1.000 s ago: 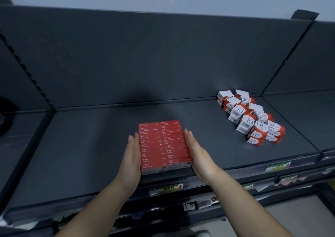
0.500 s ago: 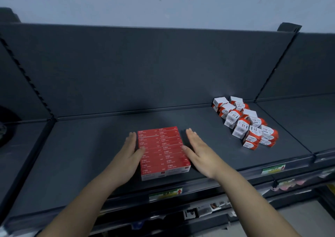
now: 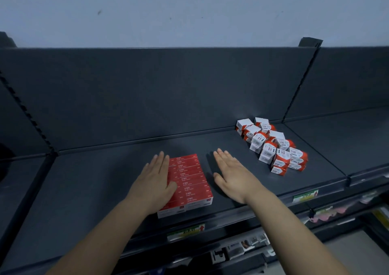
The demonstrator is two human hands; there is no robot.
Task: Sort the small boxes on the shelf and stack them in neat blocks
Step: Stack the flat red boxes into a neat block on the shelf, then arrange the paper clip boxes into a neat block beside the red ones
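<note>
A neat block of flat red boxes lies on the dark shelf near its front edge. My left hand lies flat with straight fingers over the block's left side, thumb on top of it. My right hand hovers flat and open just right of the block, apart from it. A loose heap of small white-and-red boxes sits at the shelf's back right, tumbled at mixed angles.
The shelf has a tall dark back panel and slotted uprights at both sides. Price labels hang on the front rail. Neighbouring shelf bays lie left and right, and lower shelves with small items show below.
Both hands have let go of the block's sides and moved forward. The left hand slid onto the block's top; the right drew away to the right. The view has tilted up.
</note>
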